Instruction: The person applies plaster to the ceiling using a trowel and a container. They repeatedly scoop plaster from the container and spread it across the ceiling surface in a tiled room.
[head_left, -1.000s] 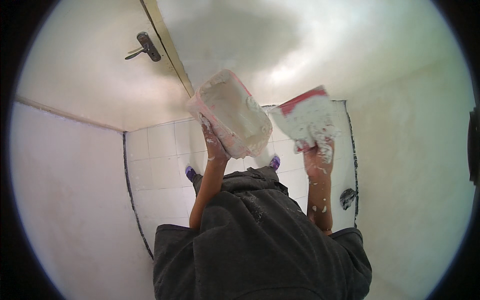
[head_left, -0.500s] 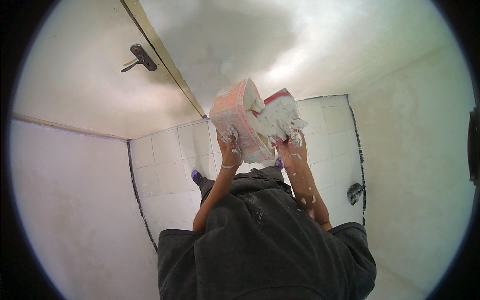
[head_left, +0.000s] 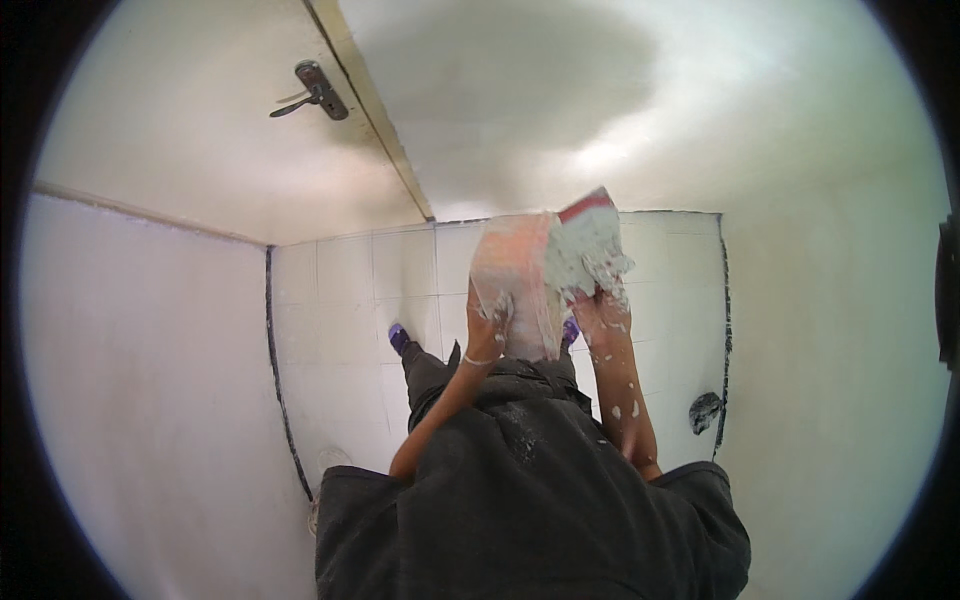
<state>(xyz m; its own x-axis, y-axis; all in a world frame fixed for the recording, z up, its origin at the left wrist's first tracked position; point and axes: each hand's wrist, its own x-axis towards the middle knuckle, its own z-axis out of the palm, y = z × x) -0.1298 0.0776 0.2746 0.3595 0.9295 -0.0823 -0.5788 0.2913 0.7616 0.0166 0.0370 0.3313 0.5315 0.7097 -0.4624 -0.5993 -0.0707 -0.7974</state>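
Tub [head_left: 513,258]: pink, paste-smeared, held tipped above the tiled floor [head_left: 345,290], mouth toward the right; its slick wall could slip free if pressed hard.
Scraper [head_left: 584,236]: red-edged, broad, at the tub's mouth; contact unclear.
Left hand [head_left: 491,326]: clamped on the tub's side, far fingers hidden.
Right hand [head_left: 606,318]: closed around the scraper's coated lower end.
Paste clump [head_left: 608,268]: overhanging the scraper; a jolt could drop it.

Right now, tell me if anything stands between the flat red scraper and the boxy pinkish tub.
Nothing visible: the paste-smeared flat red scraper in the right hand appears at the rim of the boxy pinkish tub in the left hand.
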